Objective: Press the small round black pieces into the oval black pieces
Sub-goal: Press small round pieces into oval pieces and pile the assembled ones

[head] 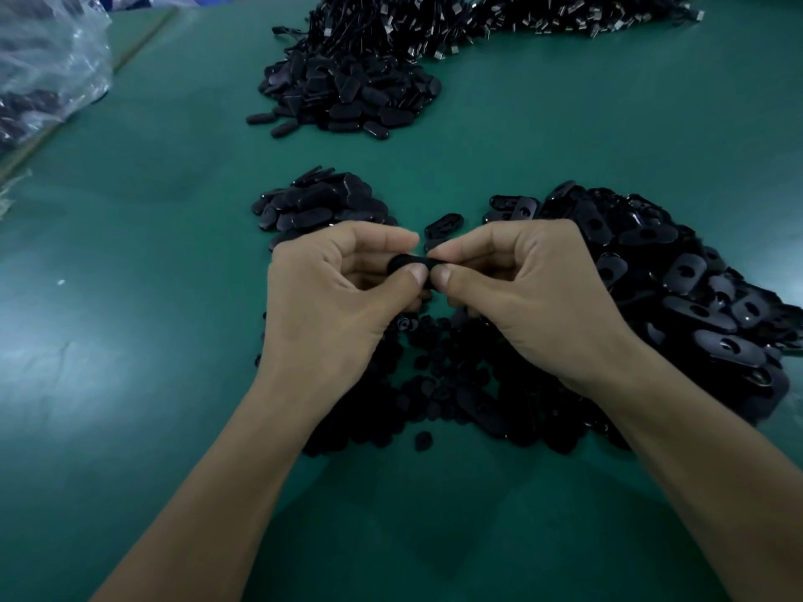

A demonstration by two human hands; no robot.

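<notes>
My left hand (343, 293) and my right hand (521, 288) meet above the table, and together they pinch one oval black piece (406, 263) between thumbs and forefingers. Both thumbs press on its near side. Whether a small round piece sits in it is hidden by my fingers. A heap of small round black pieces (434, 384) lies under my wrists. A large heap of oval black pieces with holes (678, 288) spreads to the right. A smaller pile of oval pieces (321, 206) lies just beyond my left hand.
Another pile of oval black pieces (347, 97) lies farther back on the green table (130, 341), with a mass of black cords with metal ends (478, 15) behind it. A clear plastic bag (48, 67) sits at the far left.
</notes>
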